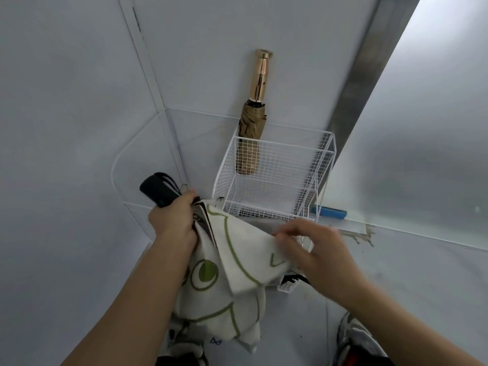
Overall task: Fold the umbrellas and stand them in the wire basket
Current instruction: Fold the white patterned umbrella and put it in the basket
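Looks like a bare indoor corner, entryway kind of spot. Plain white walls point(66, 101), a metal-framed frosted pane point(435, 128), wire basket point(274, 167) on the floor point(422, 273).

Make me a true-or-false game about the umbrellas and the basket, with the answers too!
1. The tan umbrella stands in the wire basket. True.
2. The white and green umbrella is in the basket too. False: it is in front of the basket, held in both hands.
3. The left hand grips that umbrella next to its black handle. True.
4. The right hand holds nothing. False: it pinches the umbrella's fabric.
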Demonstrator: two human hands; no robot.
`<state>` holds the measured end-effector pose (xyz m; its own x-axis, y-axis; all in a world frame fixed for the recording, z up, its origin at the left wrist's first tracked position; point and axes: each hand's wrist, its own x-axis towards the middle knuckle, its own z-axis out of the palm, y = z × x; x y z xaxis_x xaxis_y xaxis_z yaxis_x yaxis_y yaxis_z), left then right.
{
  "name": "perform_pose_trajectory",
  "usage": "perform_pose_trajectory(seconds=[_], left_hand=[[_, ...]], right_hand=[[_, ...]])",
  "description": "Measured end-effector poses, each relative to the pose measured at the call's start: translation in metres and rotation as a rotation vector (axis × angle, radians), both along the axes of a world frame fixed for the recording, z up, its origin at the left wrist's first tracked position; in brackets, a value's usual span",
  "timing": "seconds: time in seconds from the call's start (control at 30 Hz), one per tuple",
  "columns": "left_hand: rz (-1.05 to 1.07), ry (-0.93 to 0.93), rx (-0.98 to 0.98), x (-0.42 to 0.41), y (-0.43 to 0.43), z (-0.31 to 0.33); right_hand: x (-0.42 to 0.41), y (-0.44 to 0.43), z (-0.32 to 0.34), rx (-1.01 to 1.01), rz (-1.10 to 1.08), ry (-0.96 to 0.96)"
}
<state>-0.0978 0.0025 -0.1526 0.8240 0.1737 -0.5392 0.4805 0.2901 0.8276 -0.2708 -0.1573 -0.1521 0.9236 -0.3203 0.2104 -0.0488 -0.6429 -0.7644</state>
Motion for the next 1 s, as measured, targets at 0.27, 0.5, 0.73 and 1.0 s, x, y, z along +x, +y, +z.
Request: perform_pose_trajectory(seconds=[0.27,0.5,0.73,1.0], left_hand=[[-0.040,0.050,-0.007,0.000,-0.004,-0.006],[-0.210,0.026,0.068,-0.005,-0.006,-0.006],[-0.619,-0.043,-0.093,-0.023,-0.014,0.016],[-0.490,0.093,-0.168,-0.006,-0.003,0.018]], right_hand=[[-0.016,-0.016,0.026,0.262,0.334,0.292],[0.000,-0.009,-0.011,-0.213,-0.040,0.027],[0.019,-0.043,-0.008,0.327,-0.360,0.195],[0.021,-0.064,-0.015,0.668,-0.070,0.538]])
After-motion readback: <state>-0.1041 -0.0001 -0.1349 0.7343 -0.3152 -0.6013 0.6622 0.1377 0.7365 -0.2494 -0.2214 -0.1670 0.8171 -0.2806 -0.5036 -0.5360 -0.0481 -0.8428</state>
